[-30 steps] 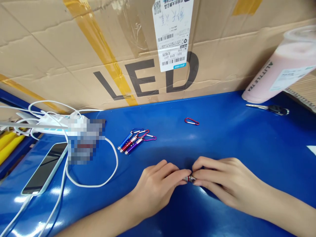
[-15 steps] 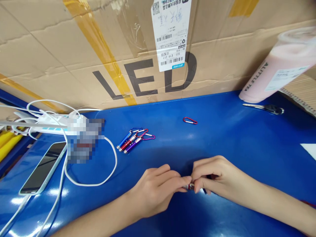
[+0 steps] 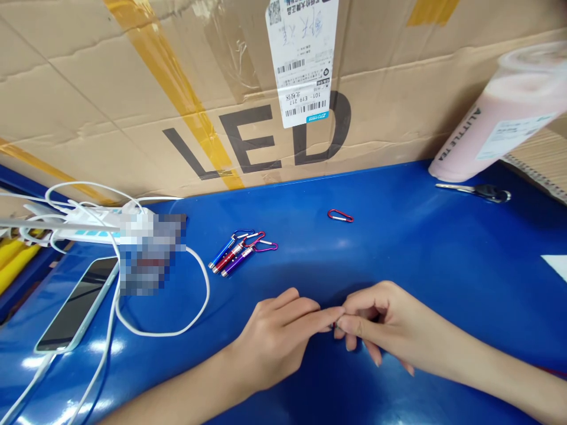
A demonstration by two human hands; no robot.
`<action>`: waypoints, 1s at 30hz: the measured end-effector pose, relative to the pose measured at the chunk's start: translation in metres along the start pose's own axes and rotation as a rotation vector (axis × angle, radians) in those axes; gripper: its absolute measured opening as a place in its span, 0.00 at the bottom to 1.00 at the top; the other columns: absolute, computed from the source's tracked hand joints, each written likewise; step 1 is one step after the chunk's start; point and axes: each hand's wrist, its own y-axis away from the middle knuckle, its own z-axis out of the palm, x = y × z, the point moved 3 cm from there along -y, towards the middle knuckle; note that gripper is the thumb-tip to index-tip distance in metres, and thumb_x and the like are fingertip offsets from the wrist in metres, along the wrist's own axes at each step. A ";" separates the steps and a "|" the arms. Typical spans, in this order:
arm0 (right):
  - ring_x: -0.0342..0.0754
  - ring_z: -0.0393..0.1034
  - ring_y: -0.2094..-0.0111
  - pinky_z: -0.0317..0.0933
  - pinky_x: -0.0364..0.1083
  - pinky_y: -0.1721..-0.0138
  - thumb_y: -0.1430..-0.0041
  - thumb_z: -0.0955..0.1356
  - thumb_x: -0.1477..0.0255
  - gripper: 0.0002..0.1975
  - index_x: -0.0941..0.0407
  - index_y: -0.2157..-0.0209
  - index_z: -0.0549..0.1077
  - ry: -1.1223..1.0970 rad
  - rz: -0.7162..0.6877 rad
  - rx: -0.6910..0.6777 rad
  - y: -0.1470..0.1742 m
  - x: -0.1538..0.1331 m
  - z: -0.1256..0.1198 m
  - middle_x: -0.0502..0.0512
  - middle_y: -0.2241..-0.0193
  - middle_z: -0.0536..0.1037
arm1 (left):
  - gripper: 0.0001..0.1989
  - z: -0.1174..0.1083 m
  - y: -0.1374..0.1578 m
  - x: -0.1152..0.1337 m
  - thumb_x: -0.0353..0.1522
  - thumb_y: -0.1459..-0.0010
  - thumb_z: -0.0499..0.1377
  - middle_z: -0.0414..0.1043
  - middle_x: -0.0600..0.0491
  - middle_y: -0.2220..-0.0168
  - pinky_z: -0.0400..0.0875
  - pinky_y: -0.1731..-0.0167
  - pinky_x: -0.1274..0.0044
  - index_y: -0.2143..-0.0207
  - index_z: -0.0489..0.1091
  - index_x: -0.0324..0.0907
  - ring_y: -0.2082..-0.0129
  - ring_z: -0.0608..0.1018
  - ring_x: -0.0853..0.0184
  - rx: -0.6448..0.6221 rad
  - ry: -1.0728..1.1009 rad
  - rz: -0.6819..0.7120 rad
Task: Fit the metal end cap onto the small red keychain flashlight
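Observation:
My left hand (image 3: 279, 336) is closed around a small keychain torch (image 3: 333, 325), nearly all of it hidden by the fingers. Only a sliver of its end shows between the two hands. My right hand (image 3: 376, 319) pinches that end with thumb and index finger, its other fingers hanging loosely below. Further back on the blue table lie three keychain torches (image 3: 233, 254) side by side, blue, red and purple, each with a carabiner clip. A loose red carabiner (image 3: 341, 216) rests beyond my right hand.
A large cardboard box (image 3: 199, 88) walls off the back. At left are a phone (image 3: 80, 304), white cables and a power strip (image 3: 95, 224). A pink drink cup (image 3: 482, 130) and a key (image 3: 473, 191) are at the right rear.
Both hands have risen slightly and drawn closer together, so less of the torch shows. The lower fingers of my right hand have spread out. Everything on the table stays put.

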 end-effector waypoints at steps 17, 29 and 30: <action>0.34 0.62 0.82 0.58 0.33 0.83 0.55 0.73 0.76 0.09 0.58 0.68 0.76 0.497 -0.896 0.523 0.012 -0.016 -0.011 0.50 0.76 0.73 | 0.12 -0.006 0.001 -0.003 0.21 0.43 0.54 0.71 0.53 0.68 0.66 0.72 0.80 0.56 0.68 0.37 0.72 0.70 0.74 0.129 0.030 -0.189; 0.36 0.68 0.76 0.64 0.34 0.75 0.48 0.69 0.79 0.05 0.57 0.70 0.76 0.611 -0.966 0.536 0.014 -0.015 -0.007 0.48 0.73 0.75 | 0.10 -0.002 0.002 -0.005 0.21 0.42 0.54 0.71 0.53 0.68 0.67 0.71 0.81 0.57 0.67 0.36 0.70 0.71 0.74 0.076 0.099 -0.196; 0.36 0.68 0.76 0.63 0.34 0.75 0.48 0.69 0.79 0.05 0.56 0.70 0.76 0.619 -0.963 0.531 0.014 -0.014 -0.006 0.48 0.73 0.75 | 0.10 -0.002 0.002 -0.005 0.22 0.42 0.54 0.72 0.53 0.68 0.68 0.71 0.81 0.57 0.67 0.36 0.70 0.71 0.74 0.067 0.106 -0.192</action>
